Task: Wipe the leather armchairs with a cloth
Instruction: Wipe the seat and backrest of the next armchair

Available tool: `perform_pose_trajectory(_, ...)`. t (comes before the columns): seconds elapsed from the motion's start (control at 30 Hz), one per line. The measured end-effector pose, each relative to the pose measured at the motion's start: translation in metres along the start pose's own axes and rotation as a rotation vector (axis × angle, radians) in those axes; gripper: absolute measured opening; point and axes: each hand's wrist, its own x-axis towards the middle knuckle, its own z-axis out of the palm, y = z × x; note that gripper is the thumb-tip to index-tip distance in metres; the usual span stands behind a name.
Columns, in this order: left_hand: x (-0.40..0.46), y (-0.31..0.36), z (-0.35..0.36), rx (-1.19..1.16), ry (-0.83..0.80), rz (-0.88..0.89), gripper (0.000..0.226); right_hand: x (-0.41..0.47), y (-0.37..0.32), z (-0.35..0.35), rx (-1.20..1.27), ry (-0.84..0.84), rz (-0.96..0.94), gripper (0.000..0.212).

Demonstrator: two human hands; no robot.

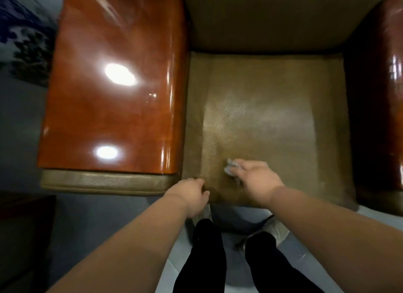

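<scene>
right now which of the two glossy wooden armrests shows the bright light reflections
The wide armrest on the picture's left; it carries two bright oval glares. The other armrest, at the right edge, is mostly dark.

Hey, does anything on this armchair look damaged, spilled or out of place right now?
Nothing stands out. The seat cushion shows no tear or spill I can make out, though the picture is soft. The right hand presses the grey cloth near its front edge; the left hand rests at the front corner.
</scene>
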Motion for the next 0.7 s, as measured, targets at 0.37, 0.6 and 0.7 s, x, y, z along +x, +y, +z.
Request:
perform_pose_trajectory(0.37,-0.151,0.058,-0.139,0.227,0.306,0.145,0.034,-0.064,-0.073,-0.242,0.765,0.338,0.458,0.018)
perform_pose_trajectory(0.6,-0.221,0.086,-0.257,0.326,0.585,0.165,0.039,-0.125,-0.119,-0.368,0.586,0.490,0.339,0.018)
perform_pose_trajectory(0.7,-0.245,0.103,-0.288,0.303,0.641,0.180,0.043,-0.146,-0.119,-0.393,0.576,0.540,0.351,0.016)
